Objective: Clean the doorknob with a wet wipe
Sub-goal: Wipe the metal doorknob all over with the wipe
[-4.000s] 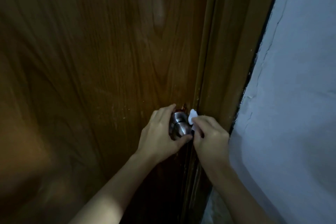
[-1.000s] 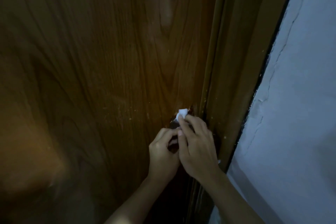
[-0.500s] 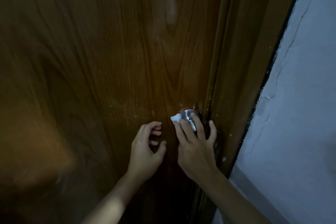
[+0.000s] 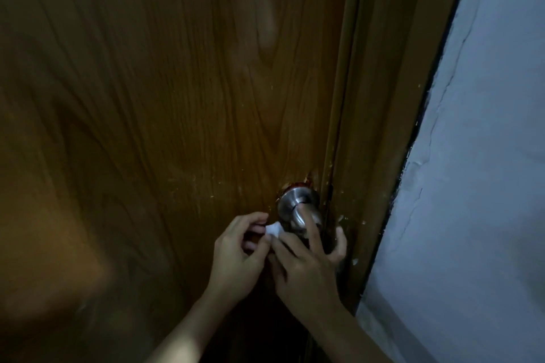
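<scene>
- While the right hand reaches up from the lower right, its fingers spread over the underside of the doorknob; one finger lies along the knob's neck and another curls near the door frame.
- Right grip: thumb and forefinger pinch a small white wet wipe at the knob's lower left edge. Most of the wipe is hidden by the fingers, so only a crumpled corner shows.
- Left hand comes up from the lower centre, forearm angled from the bottom edge, wrist bent slightly back.
- Left grip: fingers loosely curled, fingertips right beside the wipe's left edge. Cannot tell whether they actually touch or hold the wipe; nothing else is in that hand.
- Doorknob: round, brushed silver metal, with a flat circular plate against the door. It sits on the door's right edge, just beside the frame, directly above both hands. Its upper face is uncovered and catches a dull highlight.
- Around the plate's top rim the wood shows a reddish chipped patch.
- Door: dark brown wood grain, with pale flecks scattered near the knob.
- Frame: same brown, with small light chips along its edge.
- Wall: pale, cracked, to the right of the frame.
- Lighting dim; fine detail on the wipe not readable.
</scene>
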### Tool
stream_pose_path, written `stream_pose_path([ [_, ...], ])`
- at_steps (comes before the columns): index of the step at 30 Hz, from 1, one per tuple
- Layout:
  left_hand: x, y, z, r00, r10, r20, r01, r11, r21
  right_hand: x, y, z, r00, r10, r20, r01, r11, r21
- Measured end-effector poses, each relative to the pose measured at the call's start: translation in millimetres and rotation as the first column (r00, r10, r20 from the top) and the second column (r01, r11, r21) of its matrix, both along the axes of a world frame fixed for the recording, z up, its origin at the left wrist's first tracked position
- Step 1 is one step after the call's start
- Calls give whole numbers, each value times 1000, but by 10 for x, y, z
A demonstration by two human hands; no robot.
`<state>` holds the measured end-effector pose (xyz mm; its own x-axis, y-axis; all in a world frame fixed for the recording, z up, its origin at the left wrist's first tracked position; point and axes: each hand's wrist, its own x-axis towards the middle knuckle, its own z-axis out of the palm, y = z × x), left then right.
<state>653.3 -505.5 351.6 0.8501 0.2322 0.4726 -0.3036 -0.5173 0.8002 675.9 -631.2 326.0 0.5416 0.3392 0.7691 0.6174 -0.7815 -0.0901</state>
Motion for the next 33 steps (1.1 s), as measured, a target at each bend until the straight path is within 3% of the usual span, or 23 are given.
stream_pose_path([
  [2, -42, 10, -26, 995, -62, -72, 53, 992, -112, -77, -24, -11, 998, 70, -6, -68, 982, 177],
  [4, -82, 6, -12, 965, -226, -130, 183, 943, -279, -136, -58, 15, 989, 149, -12, -138, 940, 311],
  [7, -126, -37, 35, 911, -404, -87, 340, 852, -398, -187, -120, 70, 959, 284, -19, -248, 868, 429],
  [9, -124, -67, 69, 905, -422, -59, 367, 842, -396, -209, -170, 122, 922, 379, -83, -279, 797, 535],
  [13, -84, -102, 102, 945, -327, -27, 291, 874, -390, -220, -261, 220, 807, 518, -285, -114, 608, 785],
  [16, -88, -133, 136, 944, -330, -12, 308, 893, -329, -203, -310, 296, 720, 632, -286, -179, 567, 804],
  [24, -47, -162, 262, 978, -208, 18, 207, 950, -233, -172, -395, 417, 818, 493, -295, -29, 548, 836],
  [27, -13, -133, 295, 990, -136, 47, 143, 962, -234, -163, -464, 482, 752, 561, -345, 21, 503, 864],
  [30, 2, -188, 314, 984, -167, 58, 177, 951, -253, -197, -418, 520, 662, 646, -380, -4, 510, 860],
  [33, 10, -270, 329, 980, -188, 63, 198, 951, -239, -203, -350, 522, 666, 641, -381, -30, 534, 845],
])
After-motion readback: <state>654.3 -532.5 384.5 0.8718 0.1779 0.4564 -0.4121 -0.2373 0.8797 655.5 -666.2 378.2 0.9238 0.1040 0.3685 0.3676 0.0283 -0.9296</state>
